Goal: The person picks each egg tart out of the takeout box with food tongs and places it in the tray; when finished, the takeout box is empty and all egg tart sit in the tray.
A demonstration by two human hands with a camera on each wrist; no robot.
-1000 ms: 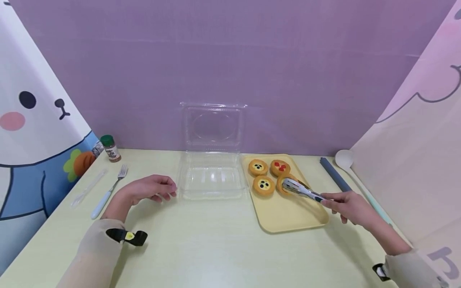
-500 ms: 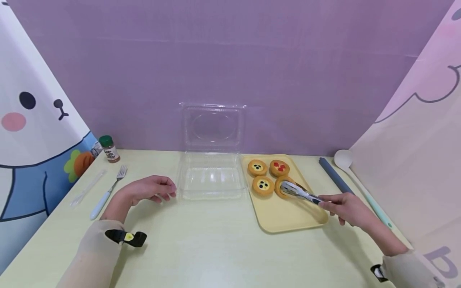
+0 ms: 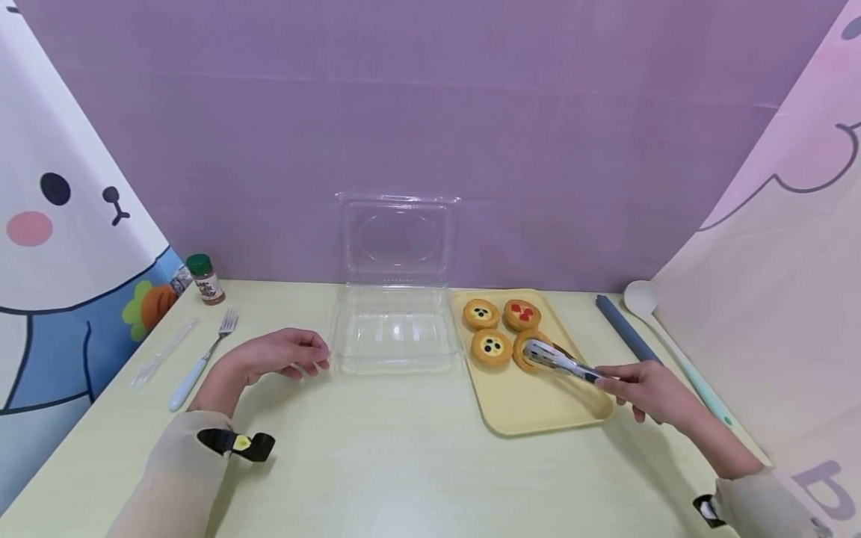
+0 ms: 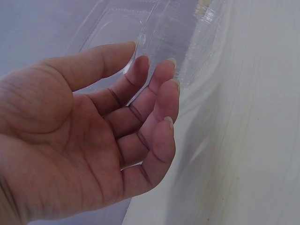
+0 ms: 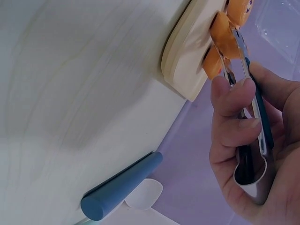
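My right hand [image 3: 652, 388] grips a pair of metal tongs [image 3: 565, 361], fingers and thumb curled round its dark-sided arms in the right wrist view. The tong tips are around the near right egg tart [image 3: 525, 357] on a yellow tray [image 3: 531, 411]. Beside it sit two tarts with dark dots, one of them the near left tart [image 3: 492, 348], and a tart with red topping [image 3: 522, 315]. My left hand [image 3: 279, 353] is relaxed, its fingers loosely bent and holding nothing. It hovers by the left side of a clear plastic box [image 3: 397, 329] whose lid stands raised.
On the left are a fork [image 3: 202, 366], a clear wrapped utensil [image 3: 164, 351] and a green-capped jar [image 3: 205, 279]. To the right of the tray lie a blue-grey rod [image 3: 628, 329] and a white-headed spoon [image 3: 642, 297]. A purple backdrop [image 3: 403, 112] closes off the rear.
The tongs and right hand shifted very slightly left between the first frame and half a second ago, then stayed put. The left hand and the tarts look the same.
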